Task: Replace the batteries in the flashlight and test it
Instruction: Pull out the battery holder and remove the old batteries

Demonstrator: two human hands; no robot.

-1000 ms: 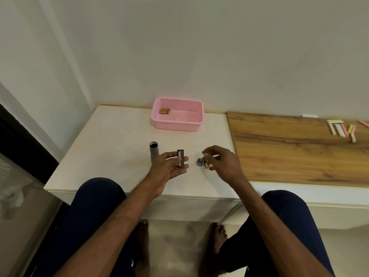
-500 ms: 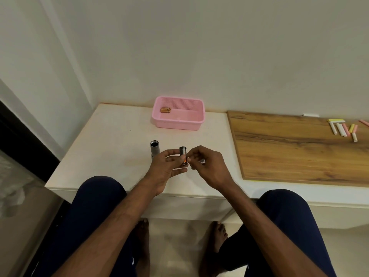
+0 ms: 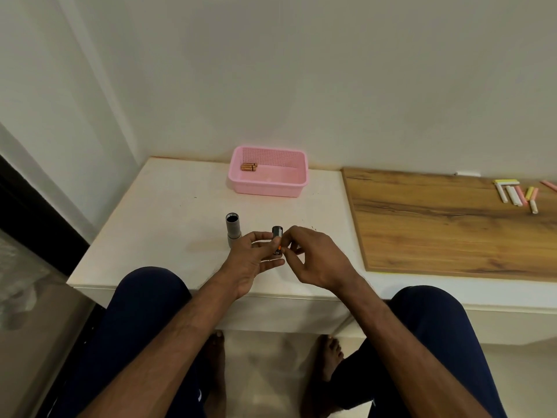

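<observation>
My left hand (image 3: 251, 260) holds a dark battery holder (image 3: 277, 236) upright, an orange-banded battery showing in it. My right hand (image 3: 313, 260) pinches at the holder's right side with thumb and forefinger; what lies between those fingers is hidden. The grey flashlight body (image 3: 232, 229) stands upright on the white table (image 3: 168, 212), open end up, just left of my left hand. A pink basket (image 3: 271, 188) at the back holds a few copper-coloured batteries (image 3: 249, 167).
A wooden board (image 3: 437, 224) covers the table's right part, with several chalk sticks (image 3: 517, 196) at its far right. The wall rises right behind the basket. My knees are under the table's front edge.
My right hand moved left from the small cap on the table to the holder in my left hand and now pinches at its side. The cap is hidden behind my hands.
</observation>
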